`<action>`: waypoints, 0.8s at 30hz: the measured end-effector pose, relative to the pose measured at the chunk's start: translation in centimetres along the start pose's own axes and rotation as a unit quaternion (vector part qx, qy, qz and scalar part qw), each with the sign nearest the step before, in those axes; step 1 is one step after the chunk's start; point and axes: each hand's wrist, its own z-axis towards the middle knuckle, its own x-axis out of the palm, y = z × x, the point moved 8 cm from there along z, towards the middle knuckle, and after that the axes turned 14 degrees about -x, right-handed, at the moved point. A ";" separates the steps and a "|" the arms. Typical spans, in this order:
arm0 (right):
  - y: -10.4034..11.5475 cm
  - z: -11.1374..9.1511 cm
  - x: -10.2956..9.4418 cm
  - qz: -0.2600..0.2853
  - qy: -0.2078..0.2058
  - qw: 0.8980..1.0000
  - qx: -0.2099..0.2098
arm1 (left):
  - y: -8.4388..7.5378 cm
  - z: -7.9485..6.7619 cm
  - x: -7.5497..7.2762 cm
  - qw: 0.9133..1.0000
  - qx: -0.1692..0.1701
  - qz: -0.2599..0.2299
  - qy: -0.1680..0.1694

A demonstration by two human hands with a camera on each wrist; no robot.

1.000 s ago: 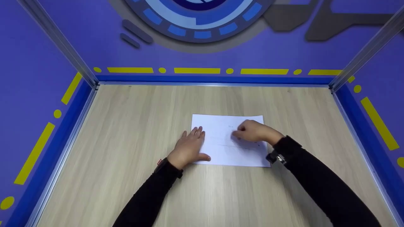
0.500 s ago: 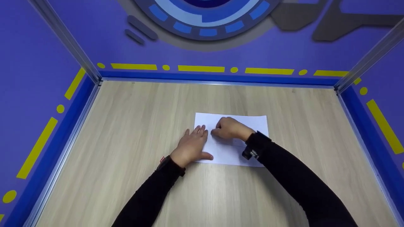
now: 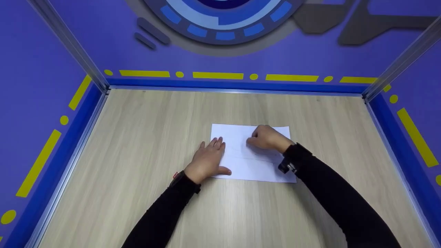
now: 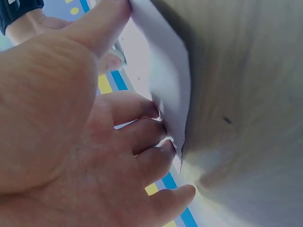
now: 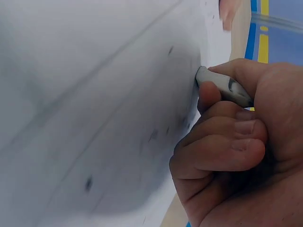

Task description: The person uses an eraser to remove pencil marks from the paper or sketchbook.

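A white sheet of paper (image 3: 255, 171) with faint pencil lines lies on the table. My left hand (image 3: 206, 160) rests spread on its left edge, thumb near the lower corner. In the left wrist view the paper edge (image 4: 173, 71) runs beneath the thumb and fingers. Over the upper right part of the sheet, my right hand (image 3: 269, 138) pinches a white eraser (image 5: 220, 85) with grey smudges. The eraser's tip is right at the paper surface, while the other fingers curl into the palm. In the head view the hand hides the eraser.
Dark eraser crumbs (image 5: 88, 183) are scattered on the sheet. The wooden tabletop (image 3: 155, 137) is bounded by a metal rail (image 3: 234, 91) and blue-purple panels (image 3: 224, 63) at the back and sides. Each wrist wears a black strap (image 3: 297, 155) over a dark sleeve.
My right hand swept left across the paper toward my left hand, then moved back right with the eraser. The left hand stays in place on the sheet.
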 end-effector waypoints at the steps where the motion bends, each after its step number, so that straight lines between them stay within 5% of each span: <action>1: -0.4 -0.3 -0.3 -0.002 0.003 1.000 0.002 | 0.0 0.0 0.0 1.000 -0.001 -0.001 0.002; 11: -3.5 -2.6 -1.2 0.002 0.018 0.999 0.042 | 0.1 0.2 0.2 1.000 -0.005 0.001 0.008; 18: -2.8 -3.0 -0.7 0.050 -0.012 0.998 0.039 | 0.1 0.1 0.1 1.000 -0.006 -0.008 0.008; 24: -1.3 -2.8 0.3 0.059 0.003 0.997 0.050 | -0.2 0.1 0.0 1.000 -0.002 -0.011 0.006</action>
